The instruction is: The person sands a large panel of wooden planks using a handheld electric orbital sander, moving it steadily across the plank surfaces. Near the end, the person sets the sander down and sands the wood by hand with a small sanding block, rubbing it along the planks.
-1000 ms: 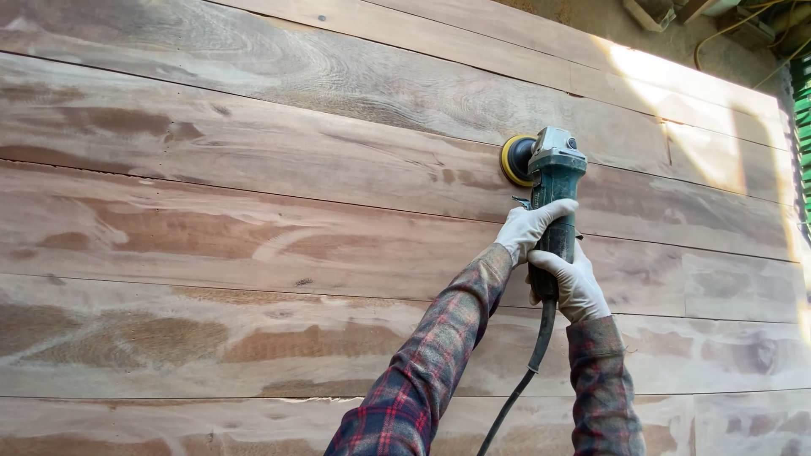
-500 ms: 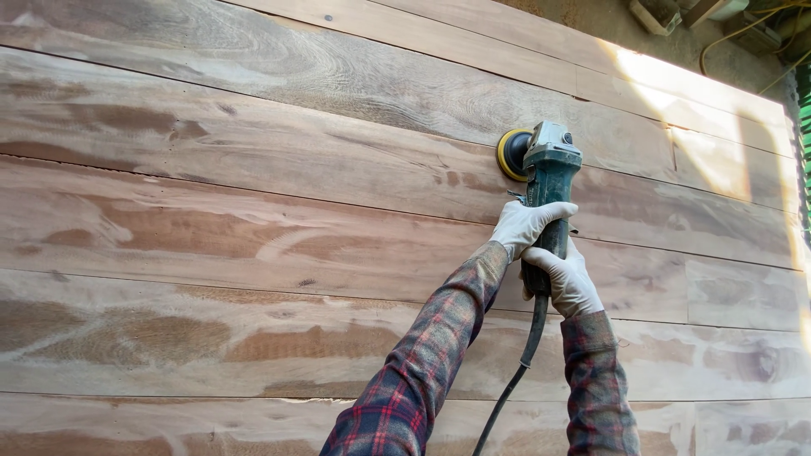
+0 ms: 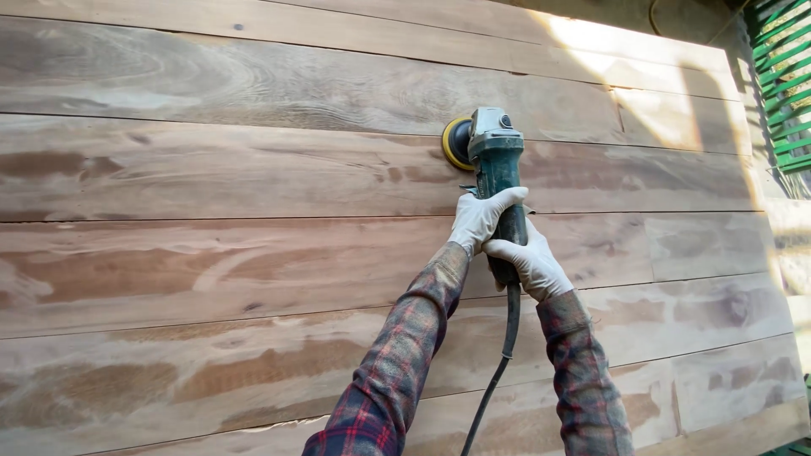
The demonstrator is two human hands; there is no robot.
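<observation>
**Both hands on the sander, disc against the wooden wall**

The green angle sander (image 3: pixel 497 173) stands nearly upright just right of the frame's centre, its grey head on top and its yellow-rimmed disc (image 3: pixel 456 143) pressed to the plank wall (image 3: pixel 211 177) at a seam between two boards. The left hand (image 3: pixel 483 218), in a white glove, is clenched around the upper part of the sander's body; the right hand (image 3: pixel 528 263), also gloved, grips the body just below it, the two hands touching. A black cable (image 3: pixel 498 371) hangs from the tool's lower end between the plaid sleeves (image 3: pixel 405 363) toward the bottom edge. The wall's broad horizontal boards show brown and grey patches. Green slats (image 3: pixel 781 76) fill the upper right corner.
</observation>
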